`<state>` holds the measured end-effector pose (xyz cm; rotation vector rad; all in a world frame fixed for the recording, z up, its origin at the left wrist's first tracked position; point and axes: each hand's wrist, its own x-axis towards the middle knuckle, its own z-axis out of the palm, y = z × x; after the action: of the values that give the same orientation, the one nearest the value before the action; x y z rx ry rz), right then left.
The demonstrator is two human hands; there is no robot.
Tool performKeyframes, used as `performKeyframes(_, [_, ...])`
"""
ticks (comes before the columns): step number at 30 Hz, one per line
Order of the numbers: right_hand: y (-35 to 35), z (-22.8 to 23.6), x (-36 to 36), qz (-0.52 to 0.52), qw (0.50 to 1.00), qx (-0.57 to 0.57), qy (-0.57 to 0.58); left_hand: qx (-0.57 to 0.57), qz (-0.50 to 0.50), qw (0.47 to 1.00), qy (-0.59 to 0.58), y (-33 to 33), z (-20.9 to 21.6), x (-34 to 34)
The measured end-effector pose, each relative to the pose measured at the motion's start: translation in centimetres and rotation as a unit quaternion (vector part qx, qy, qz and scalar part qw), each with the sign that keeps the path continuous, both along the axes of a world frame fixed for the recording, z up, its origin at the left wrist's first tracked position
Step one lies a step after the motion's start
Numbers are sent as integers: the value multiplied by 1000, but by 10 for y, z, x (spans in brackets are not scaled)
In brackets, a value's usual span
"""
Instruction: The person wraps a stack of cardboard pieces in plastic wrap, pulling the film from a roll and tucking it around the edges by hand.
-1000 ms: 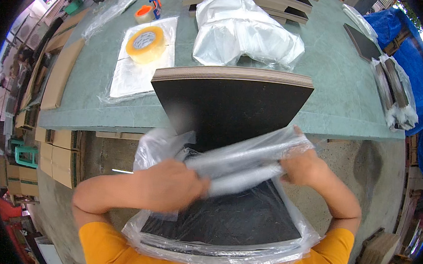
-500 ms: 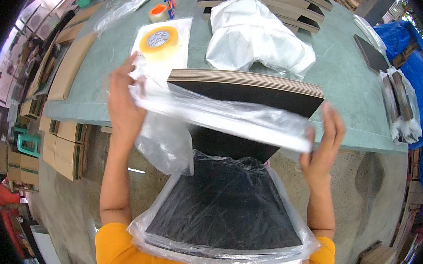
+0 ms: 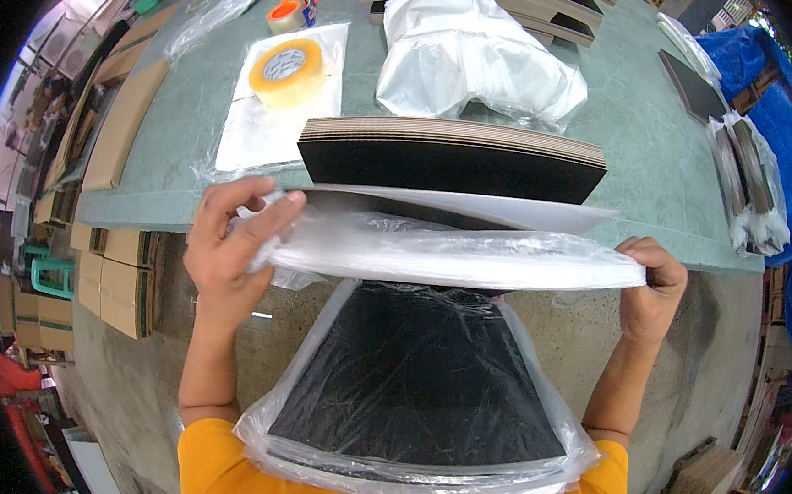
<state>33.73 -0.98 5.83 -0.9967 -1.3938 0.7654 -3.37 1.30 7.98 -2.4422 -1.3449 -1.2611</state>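
Observation:
A clear plastic bag (image 3: 469,255), bunched into a whitish band, stretches between my two hands in front of the table edge. My left hand (image 3: 236,231) pinches its left end, thumb and fingers closed on the film. At the right end, my right hand (image 3: 658,282) grips the corner with curled fingers. Just behind the band, a thin pale sheet edge (image 3: 509,209) shows over a dark gap; I cannot tell whether it is part of the bag. Beyond it stands a stack of black boards (image 3: 452,164) with pale layered edges. A black panel (image 3: 418,386) under clear film lies against my torso.
On the green table (image 3: 193,132) are a yellow tape roll (image 3: 285,65) on white plastic sheets (image 3: 257,136), a tape dispenser (image 3: 293,15), a crumpled plastic bundle (image 3: 483,56) and stacked boards (image 3: 523,13). Wrapped boards (image 3: 745,184) lie right; cardboard (image 3: 129,127) is left.
The plastic band has come nearer my body and levelled out. My hands have spread farther apart, and my right hand has closed on the right end. The pale edge and dark gap now show.

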Motion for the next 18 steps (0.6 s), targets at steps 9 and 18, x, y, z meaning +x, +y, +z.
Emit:
performKeyframes(9, [-2,5,12,173,985,18,-13,-51,-42,998,11,5,10,-7])
performKeyframes(18, [11,-95,3,276,864,-384,174,-692,-254,574,-357,14,-123,-53])
